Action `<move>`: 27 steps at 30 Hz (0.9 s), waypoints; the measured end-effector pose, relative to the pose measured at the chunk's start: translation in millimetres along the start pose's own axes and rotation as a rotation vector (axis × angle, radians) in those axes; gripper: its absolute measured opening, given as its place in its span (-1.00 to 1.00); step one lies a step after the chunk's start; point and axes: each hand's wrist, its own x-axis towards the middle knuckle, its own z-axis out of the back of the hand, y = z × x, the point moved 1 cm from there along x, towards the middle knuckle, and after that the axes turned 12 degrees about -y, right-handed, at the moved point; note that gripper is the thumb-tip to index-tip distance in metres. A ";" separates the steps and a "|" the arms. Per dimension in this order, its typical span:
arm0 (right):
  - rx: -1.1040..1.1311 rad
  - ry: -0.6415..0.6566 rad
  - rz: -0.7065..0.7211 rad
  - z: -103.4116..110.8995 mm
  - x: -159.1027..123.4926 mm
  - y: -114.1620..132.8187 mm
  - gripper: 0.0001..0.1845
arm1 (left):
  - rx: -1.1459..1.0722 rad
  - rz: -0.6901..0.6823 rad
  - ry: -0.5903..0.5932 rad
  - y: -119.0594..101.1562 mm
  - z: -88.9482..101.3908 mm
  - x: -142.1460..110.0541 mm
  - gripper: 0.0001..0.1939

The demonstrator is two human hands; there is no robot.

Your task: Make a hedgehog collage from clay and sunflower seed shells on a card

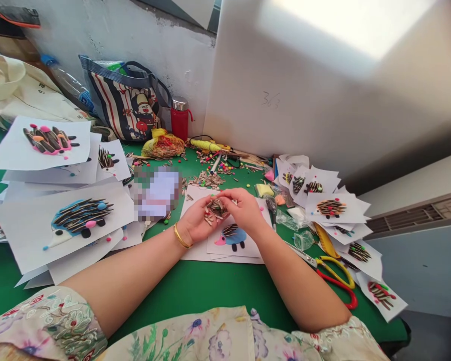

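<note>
Left hand (202, 219) cupped palm-up, half open, holding sunflower seeds (215, 208). Right hand (244, 208) curled over them, fingertips among the seeds; 2 hands together.

cream floral sleeves (69, 321) and top (210, 338) (embroidered at the cuffs), gold bangle (182, 235) at the left wrist.

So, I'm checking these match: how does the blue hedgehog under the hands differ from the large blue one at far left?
The middle hedgehog shows seeds on only part of its back; the left hedgehog has them across its body. The middle hedgehog's snout is pink, the left hedgehog's white. The left hedgehog has a pink ball; none shows on the middle hedgehog. Both face left.
</note>
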 end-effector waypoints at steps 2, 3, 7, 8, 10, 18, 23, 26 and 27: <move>0.018 0.003 -0.036 3.4 -2.1 -3.9 -0.77 | -0.004 -0.001 0.003 0.0 -1.4 -2.1 -0.67; 0.031 0.001 -0.054 5.6 -3.9 -6.3 -0.77 | -0.002 -0.002 0.001 0.0 -1.9 -3.1 -0.68; 0.072 0.006 -0.118 18.9 -19.0 -19.5 -0.80 | 0.003 -0.013 -0.039 -0.2 -1.7 -5.2 -0.74; 0.059 0.002 -0.126 23.5 -24.9 -23.4 -0.81 | 0.003 -0.018 -0.047 -0.1 -1.3 -5.2 -0.74; 0.004 -0.006 -0.106 33.1 -38.2 -31.1 -0.84 | 0.003 -0.020 -0.057 0.0 -0.5 -5.1 -0.74; -0.145 0.114 -0.097 50.5 -77.7 -45.4 -0.84 | 0.010 -0.030 -0.044 0.3 0.0 -5.3 -0.70; -0.218 0.136 0.000 45.2 -77.3 -42.8 -0.85 | 0.013 -0.030 -0.055 0.2 -0.2 -5.0 -0.71; -0.228 0.145 0.043 43.1 -75.6 -42.6 -0.85 | 0.011 -0.028 -0.053 0.4 -0.1 -4.8 -0.71; -0.230 0.147 0.054 42.6 -75.4 -42.6 -0.85 | 0.011 -0.028 -0.053 0.5 -0.1 -4.9 -0.70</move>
